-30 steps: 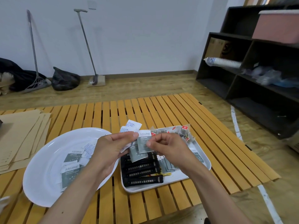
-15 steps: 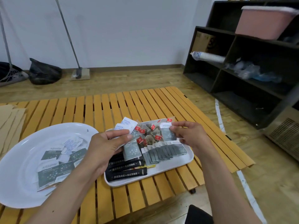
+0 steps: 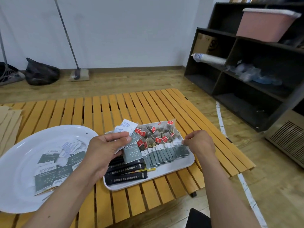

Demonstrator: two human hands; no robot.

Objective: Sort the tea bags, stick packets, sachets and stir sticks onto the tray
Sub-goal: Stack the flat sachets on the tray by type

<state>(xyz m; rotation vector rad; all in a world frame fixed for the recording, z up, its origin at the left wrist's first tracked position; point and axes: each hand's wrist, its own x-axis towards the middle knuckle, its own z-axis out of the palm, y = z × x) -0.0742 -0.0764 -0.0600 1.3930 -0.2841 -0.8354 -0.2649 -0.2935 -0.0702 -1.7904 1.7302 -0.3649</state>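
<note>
A white rectangular tray sits on the slatted table. On it lie tea bags with red tags at the back, a row of overlapping grey sachets in the middle and black stick packets at the front left. My left hand grips a fan of grey and white sachets above the tray's left end. At the right end of the row, my right hand pinches the top edge of one grey sachet that stands on the tray.
A large white round plate at the left holds more loose grey and white sachets. Brown paper envelopes lie at the table's far left. A dark shelf unit stands at the right, with brooms and a black bag by the wall.
My right hand carried one grey sachet from my left hand's bunch to the right and lowered it onto the end of the sachet row. The view shifted right.
</note>
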